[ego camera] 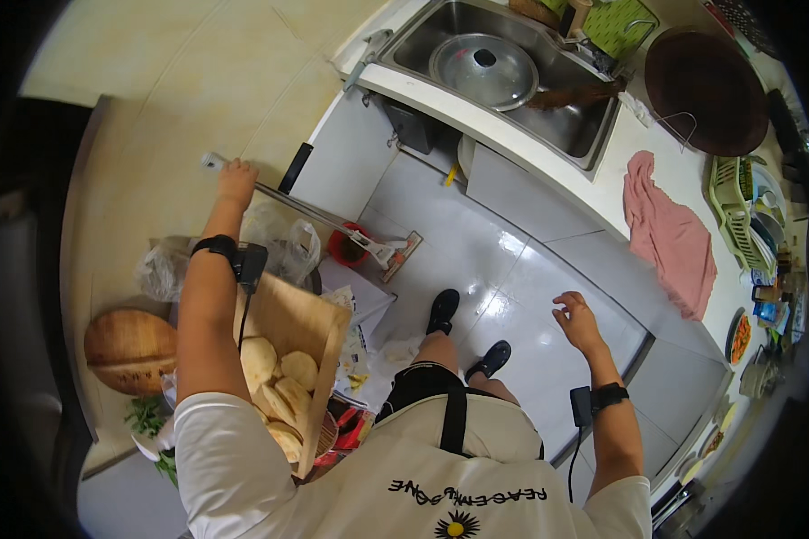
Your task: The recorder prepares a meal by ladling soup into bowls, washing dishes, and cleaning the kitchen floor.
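Note:
My left hand (238, 180) grips the upper end of a sponge mop's metal handle (303, 210), just below its white end cap (212, 160). The pole slants down to a flat mop head (401, 256) with orange parts, low near the grey tiled floor (438, 222). Beside the mop head sits a red bucket (348, 246), partly behind the pole. My right hand (575, 322) is held out over the floor at my right, fingers loosely bent and apart, with nothing in it. Black straps with small boxes are on both forearms.
A wooden box of flatbreads (290, 384) stands at my left, near plastic bags (165, 269) and a round wooden board (131, 350). Ahead, a cabinet door (350, 162) hangs open under the sink (583, 128), which holds a pot lid (483, 71). A pink cloth (667, 242) lies on the right counter.

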`<state>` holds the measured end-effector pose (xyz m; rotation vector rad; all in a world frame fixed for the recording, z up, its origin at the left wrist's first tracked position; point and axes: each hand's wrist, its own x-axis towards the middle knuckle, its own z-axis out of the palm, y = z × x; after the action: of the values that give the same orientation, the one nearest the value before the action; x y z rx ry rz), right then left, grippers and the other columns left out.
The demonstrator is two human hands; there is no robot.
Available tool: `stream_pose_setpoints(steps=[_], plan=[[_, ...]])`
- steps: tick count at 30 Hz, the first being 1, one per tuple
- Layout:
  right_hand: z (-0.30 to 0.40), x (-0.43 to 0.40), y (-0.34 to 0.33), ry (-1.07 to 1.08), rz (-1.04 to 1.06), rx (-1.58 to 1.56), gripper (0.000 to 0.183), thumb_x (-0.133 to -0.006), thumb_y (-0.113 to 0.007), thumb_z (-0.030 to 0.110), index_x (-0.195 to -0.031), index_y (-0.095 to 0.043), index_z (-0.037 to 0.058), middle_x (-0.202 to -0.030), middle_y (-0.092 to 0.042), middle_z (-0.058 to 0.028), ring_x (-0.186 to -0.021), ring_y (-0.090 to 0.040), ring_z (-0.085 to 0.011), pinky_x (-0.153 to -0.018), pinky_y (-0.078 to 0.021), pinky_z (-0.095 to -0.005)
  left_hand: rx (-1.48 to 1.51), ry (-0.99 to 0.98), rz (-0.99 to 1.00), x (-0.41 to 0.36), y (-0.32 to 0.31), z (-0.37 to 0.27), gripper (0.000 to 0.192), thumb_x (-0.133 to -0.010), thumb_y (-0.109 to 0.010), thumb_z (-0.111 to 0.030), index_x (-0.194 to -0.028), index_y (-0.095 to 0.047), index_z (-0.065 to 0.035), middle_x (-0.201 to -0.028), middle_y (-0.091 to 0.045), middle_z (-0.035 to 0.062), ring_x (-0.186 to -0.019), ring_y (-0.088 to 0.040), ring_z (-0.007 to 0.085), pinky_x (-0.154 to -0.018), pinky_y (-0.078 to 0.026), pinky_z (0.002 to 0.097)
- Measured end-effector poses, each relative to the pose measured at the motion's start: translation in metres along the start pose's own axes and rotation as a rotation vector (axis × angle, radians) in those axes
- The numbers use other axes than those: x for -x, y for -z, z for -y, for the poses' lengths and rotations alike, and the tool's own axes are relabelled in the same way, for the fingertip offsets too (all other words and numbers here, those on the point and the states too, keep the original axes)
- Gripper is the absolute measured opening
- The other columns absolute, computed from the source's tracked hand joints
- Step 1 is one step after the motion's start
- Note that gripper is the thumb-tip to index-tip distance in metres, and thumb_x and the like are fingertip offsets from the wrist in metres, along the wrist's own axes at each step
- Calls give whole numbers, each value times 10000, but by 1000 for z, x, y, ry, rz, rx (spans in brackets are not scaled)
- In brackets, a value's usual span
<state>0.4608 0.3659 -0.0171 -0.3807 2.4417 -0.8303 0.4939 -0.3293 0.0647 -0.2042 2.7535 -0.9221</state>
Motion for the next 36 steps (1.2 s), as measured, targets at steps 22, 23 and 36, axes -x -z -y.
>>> stream_pose_setpoints(steps=[22,23,36], plan=[[71,-16,55,311,8,-151,248,-841,-583,165,-1064,-589,56,-1063,-566,-144,-904,-592,-295,-781,-482,-352,-270,-535,175,23,310,-239,186,-708,-677,-240,-873,-687,-156,-880,-672,13,-857,-640,205,-746,-446,395],[69,-4,59,332,29,-189,260,-854,-573,170,-1090,-583,60,-1066,-567,-143,-904,-587,-277,-784,-477,-334,-248,-540,154,38,331,-263,124,-710,-677,-192,-828,-686,-157,-847,-670,9,-833,-642,204,-711,-456,364],[-91,178,42,-316,606,-1367,642,-927,-339,545,-1386,-304,97,-1120,-554,-147,-900,-615,-241,-820,-489,-350,981,-592,78,244,357,-555,310,-750,-601,-112,-1045,-523,-53,-940,-551,153,-923,-577,318,-732,-487,396]])
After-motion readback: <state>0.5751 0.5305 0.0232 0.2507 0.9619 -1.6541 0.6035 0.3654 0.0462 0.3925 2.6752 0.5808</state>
